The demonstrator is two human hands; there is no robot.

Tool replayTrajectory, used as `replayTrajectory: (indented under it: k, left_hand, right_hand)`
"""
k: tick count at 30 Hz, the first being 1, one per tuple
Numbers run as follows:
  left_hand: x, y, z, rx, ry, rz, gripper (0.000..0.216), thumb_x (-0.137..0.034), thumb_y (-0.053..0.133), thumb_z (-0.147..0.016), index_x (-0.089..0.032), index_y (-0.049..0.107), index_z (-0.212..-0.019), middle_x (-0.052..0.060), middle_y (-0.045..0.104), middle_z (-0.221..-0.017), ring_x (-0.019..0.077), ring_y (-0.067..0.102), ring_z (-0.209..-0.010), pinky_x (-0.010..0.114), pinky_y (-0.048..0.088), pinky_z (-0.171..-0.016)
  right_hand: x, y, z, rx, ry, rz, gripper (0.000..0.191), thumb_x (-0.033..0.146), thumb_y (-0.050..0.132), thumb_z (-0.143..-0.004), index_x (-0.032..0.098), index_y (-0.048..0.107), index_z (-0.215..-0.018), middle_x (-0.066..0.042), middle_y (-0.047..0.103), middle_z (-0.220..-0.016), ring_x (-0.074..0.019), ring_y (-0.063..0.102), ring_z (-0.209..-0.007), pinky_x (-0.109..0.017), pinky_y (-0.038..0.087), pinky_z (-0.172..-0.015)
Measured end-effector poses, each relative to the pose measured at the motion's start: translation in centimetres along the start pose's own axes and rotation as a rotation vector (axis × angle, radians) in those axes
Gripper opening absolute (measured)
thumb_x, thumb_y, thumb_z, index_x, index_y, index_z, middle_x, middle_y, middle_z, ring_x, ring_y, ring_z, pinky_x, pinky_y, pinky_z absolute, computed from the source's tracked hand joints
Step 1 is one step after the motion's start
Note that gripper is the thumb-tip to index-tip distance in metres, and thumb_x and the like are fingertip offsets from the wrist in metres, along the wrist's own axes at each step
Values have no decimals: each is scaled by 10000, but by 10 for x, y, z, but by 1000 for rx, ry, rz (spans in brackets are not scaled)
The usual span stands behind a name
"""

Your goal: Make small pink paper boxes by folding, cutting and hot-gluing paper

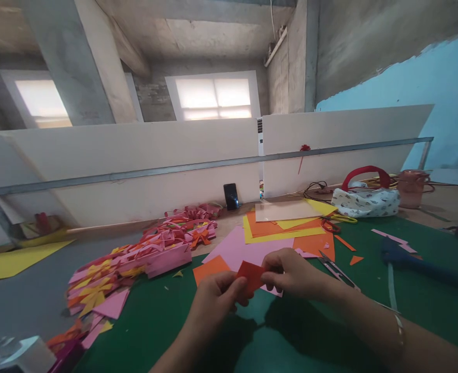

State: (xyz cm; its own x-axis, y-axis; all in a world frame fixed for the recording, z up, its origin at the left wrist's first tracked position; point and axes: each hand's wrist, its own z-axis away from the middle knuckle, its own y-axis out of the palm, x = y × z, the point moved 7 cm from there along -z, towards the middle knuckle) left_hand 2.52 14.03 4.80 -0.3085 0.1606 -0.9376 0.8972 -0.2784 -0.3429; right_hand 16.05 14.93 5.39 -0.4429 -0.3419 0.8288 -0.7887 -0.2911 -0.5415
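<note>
A small square of folded orange-red paper [251,275] is held up between both hands above the green mat. My left hand [222,292] pinches its left edge between thumb and fingers. At its right corner, my right hand [285,270] grips it with thumb and forefinger. Just behind the left hand, an orange paper sheet [210,268] lies on the mat, overlapping a large pink sheet [232,246]. Metal thread snips [338,272] rest beyond the right wrist. The inner faces of the fingers are partly hidden.
Cut paper bows and strips [162,233] pile up at left. Stacked yellow and orange sheets [283,228] lie behind, with scissors [332,225] beside them. A blue glue gun [411,261] sits at right. A phone [231,197] leans on the white panel; a cloth bag [365,201] stands back right.
</note>
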Motion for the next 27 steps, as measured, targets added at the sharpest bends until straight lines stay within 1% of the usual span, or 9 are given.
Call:
replayTrajectory:
  k: [4, 9, 11, 14, 17, 20, 23, 25, 27]
  left_hand:
    - [4, 6, -4, 13, -30, 116, 264, -263, 696, -582, -133, 673, -809, 6, 640, -637, 120, 516, -570, 223, 362, -534]
    - [13, 8, -6, 26, -80, 102, 128, -214, 677, -565, -124, 676, -655, -10, 606, -515, 110, 496, -511, 228, 351, -515]
    - [12, -1, -7, 5, -73, 56, 120, -239, 658, -587, -135, 680, -641, -12, 601, -499, 106, 492, -484, 227, 344, -495]
    - [9, -26, -6, -131, -92, 20, 173, -289, 682, -578, -147, 680, -677, -3, 617, -526, 117, 517, -504, 231, 374, -498]
    - [9, -40, -4, -236, -129, 106, 272, -358, 682, -602, -143, 661, -768, 11, 641, -606, 115, 535, -552, 219, 394, -511]
    - [22, -16, -3, -47, -241, 303, 390, -480, 620, -665, -130, 633, -837, 17, 623, -609, 88, 506, -505, 195, 349, -465]
    - [38, 14, -2, 184, -327, 398, 403, -430, 743, -547, -115, 621, -768, -19, 549, -522, 51, 429, -433, 176, 267, -428]
    - [45, 19, -4, 209, -316, 423, 385, -355, 795, -475, -114, 600, -703, -31, 523, -506, 40, 397, -424, 178, 239, -428]
    - [47, 15, -8, 175, -281, 449, 358, -351, 784, -492, -118, 576, -668, -31, 516, -500, 40, 387, -426, 182, 227, -434]
  right_hand:
    - [10, 6, 2, -15, -66, 78, 95, 178, 560, -715, 145, 605, -638, 21, 575, -557, -83, 508, -487, -178, 375, -456]
    - [15, 2, 2, -8, -103, 142, 94, 157, 560, -705, 148, 635, -648, 16, 598, -559, -87, 513, -495, -178, 362, -458]
    - [9, -12, 1, -46, -80, 126, 99, 161, 554, -712, 147, 634, -656, 14, 597, -564, -87, 511, -483, -184, 370, -450]
    - [0, -39, 1, -136, -50, 24, 112, 193, 558, -737, 145, 648, -690, 7, 599, -582, -91, 515, -495, -201, 403, -471]
    - [0, -49, 2, -174, -118, -125, 125, 212, 587, -742, 149, 688, -780, -11, 622, -635, -105, 548, -557, -228, 453, -527]
    - [14, -32, 4, -79, -297, -138, 161, 186, 591, -751, 179, 712, -856, -41, 655, -764, -132, 597, -686, -258, 491, -616]
    - [24, -15, 5, -38, -411, -69, 167, 178, 565, -778, 204, 719, -835, -43, 663, -836, -138, 608, -781, -264, 491, -699]
    - [21, -13, 1, -90, -361, -80, 207, 176, 543, -791, 205, 688, -934, -42, 662, -887, -136, 604, -823, -273, 485, -747]
    - [9, -15, -4, -148, -216, -147, 297, 209, 507, -814, 180, 595, -1096, -53, 652, -907, -128, 609, -781, -274, 493, -702]
